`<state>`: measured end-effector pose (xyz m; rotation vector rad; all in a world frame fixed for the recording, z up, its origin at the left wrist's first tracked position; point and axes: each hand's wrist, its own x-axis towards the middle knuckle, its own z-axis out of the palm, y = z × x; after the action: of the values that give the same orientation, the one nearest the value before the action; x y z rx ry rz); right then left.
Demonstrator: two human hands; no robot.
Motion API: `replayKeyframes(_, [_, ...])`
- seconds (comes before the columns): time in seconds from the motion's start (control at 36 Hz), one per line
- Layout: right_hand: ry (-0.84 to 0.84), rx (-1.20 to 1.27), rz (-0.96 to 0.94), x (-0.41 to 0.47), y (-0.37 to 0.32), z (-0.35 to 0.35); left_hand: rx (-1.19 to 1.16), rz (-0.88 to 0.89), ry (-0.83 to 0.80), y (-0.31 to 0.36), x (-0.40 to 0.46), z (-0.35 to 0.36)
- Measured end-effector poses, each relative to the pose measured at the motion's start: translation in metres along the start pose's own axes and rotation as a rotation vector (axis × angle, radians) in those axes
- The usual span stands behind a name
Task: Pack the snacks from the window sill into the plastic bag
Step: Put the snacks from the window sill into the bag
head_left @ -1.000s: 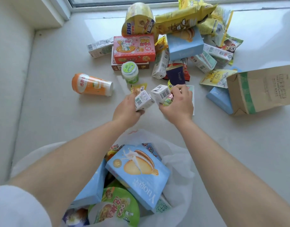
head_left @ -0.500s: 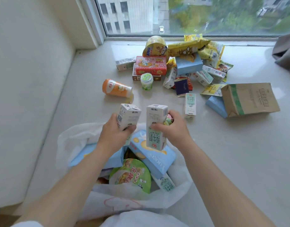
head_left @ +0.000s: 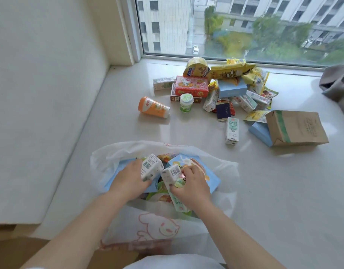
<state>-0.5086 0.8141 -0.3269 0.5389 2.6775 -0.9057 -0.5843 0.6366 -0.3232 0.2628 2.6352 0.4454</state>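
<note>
The white plastic bag point(head_left: 167, 228) lies open at the near edge of the window sill point(head_left: 283, 191), holding blue boxes and a green packet. Over its mouth, my left hand point(head_left: 128, 181) grips a small white milk carton point(head_left: 150, 166). My right hand point(head_left: 192, 186) grips a second milk carton point(head_left: 173, 185) tilted down into the bag, together with a small colourful packet point(head_left: 180, 180). A pile of snacks point(head_left: 221, 86) lies near the window. A single milk carton point(head_left: 232, 130) and an orange cup point(head_left: 153, 107) lie apart from it.
A brown paper bag point(head_left: 297, 128) lies on its side at the right over a blue box point(head_left: 260, 133). Grey cloth point(head_left: 338, 84) is at the far right. A white wall point(head_left: 41, 94) borders the sill on the left.
Both hands have pulled back from the pile with one milk carton each and lowered them into the mouth of the bag. The camera view has tilted up toward the window.
</note>
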Motion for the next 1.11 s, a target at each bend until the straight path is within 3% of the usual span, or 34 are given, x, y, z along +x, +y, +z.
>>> replayKeyframes(0.19, [0.14,-0.001,0.12,0.013,0.007,0.005,0.063,-0.109,0.015,0.003,0.021,-0.006])
replayKeyframes(0.39, [0.033,-0.16,-0.091,-0.013,-0.01,0.027,0.102,-0.029,0.028,0.001,0.01,0.007])
replayKeyframes(0.61, [-0.007,-0.237,-0.093,0.012,-0.024,0.027,-0.034,-0.06,0.063,-0.016,0.018,0.004])
replayKeyframes(0.75, [-0.044,-0.173,-0.105,0.012,-0.02,0.017,0.064,-0.046,0.043,-0.011,0.014,0.001])
replayKeyframes(0.86, [0.148,-0.117,-0.204,0.0,-0.009,0.004,0.283,0.154,0.259,-0.016,-0.002,-0.002])
replayKeyframes(0.97, [0.35,0.084,-0.25,-0.01,0.012,0.001,0.168,0.594,0.54,-0.015,-0.019,0.008])
replayKeyframes(1.03, [0.424,0.128,-0.185,-0.015,0.024,0.002,0.197,0.747,0.485,-0.01,-0.032,0.014])
replayKeyframes(1.11, [0.429,0.183,-0.036,-0.025,0.041,0.006,0.274,0.794,0.241,-0.011,-0.048,0.03])
